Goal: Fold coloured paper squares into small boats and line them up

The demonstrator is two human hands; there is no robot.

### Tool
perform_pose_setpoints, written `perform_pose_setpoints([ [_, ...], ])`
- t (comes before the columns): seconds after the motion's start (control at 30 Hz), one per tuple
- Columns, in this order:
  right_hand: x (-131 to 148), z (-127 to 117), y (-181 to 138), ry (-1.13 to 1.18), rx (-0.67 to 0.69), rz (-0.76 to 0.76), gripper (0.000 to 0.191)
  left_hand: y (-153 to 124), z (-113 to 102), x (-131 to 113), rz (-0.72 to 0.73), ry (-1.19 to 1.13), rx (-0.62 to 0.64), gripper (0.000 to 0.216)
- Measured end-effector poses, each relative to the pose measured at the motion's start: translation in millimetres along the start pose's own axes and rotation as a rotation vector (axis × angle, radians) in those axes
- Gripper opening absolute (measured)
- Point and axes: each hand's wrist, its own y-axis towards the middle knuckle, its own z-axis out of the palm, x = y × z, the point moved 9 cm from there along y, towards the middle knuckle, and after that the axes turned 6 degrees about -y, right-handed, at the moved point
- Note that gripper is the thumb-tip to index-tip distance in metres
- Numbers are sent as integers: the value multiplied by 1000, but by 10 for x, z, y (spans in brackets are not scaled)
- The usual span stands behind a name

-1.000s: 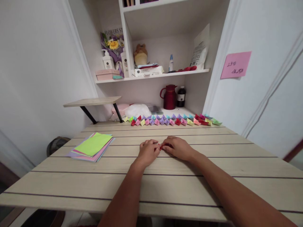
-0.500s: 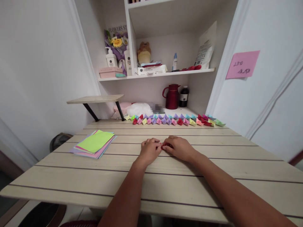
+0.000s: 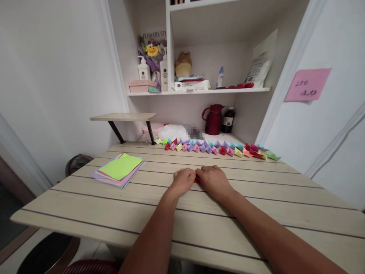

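Both hands rest close together on the middle of the wooden table [image 3: 114, 207], with a small piece of red paper [image 3: 196, 180] between them. My left hand [image 3: 184, 180] has its fingers curled against the paper's left side. My right hand [image 3: 214, 180] covers most of the paper from the right, fingers bent down over it. Only a bit of red shows, so its folded shape is hidden. Beyond the hands, rows of small folded paper boats [image 3: 209, 148] in many colours line the back of the table.
A stack of coloured paper sheets [image 3: 121, 167], green on top, lies at the left. Behind it stands a small raised shelf [image 3: 124, 117] on black legs. A red jug [image 3: 213, 120] and a dark bottle [image 3: 228, 120] stand at the back. A pink note [image 3: 308, 84] sticks to the wall.
My right hand has turned further over the red paper, its fingers now more closed. My left fingers have curled in more. The whole view has shifted and tilted slightly.
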Motion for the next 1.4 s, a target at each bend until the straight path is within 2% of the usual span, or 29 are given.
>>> perform_pose_setpoints([
  [0.2,-281,-14,6,318,-77,128,15,32,-194,211,-85,-292,-253,60],
  [0.3,-486,-26,6,547,-133,210,20,9,-277,256,-94,-419,-349,62],
  [0.37,-565,-29,3,700,-156,235,21,-15,-288,234,-86,-490,-365,60],
  [0.53,-501,5,3,986,-158,217,18,-54,-157,78,-49,-666,-255,62],
  [0.63,-371,56,14,1077,-128,184,16,-41,-52,38,-42,-847,-155,53],
  [0.73,-284,89,23,1120,-98,156,15,-15,-38,78,-54,-917,-141,43],
  [1.03,-327,48,24,1107,-135,150,12,7,28,87,-72,-913,-76,35],
  [1.17,-351,17,27,1086,-172,162,3,5,1,109,-75,-871,-80,29],
  [1.23,-370,-1,24,1086,-186,169,7,-5,0,91,-72,-840,-61,28],
  [1.4,-379,5,9,1107,-151,165,6,-42,30,4,-59,-763,-14,23],
])
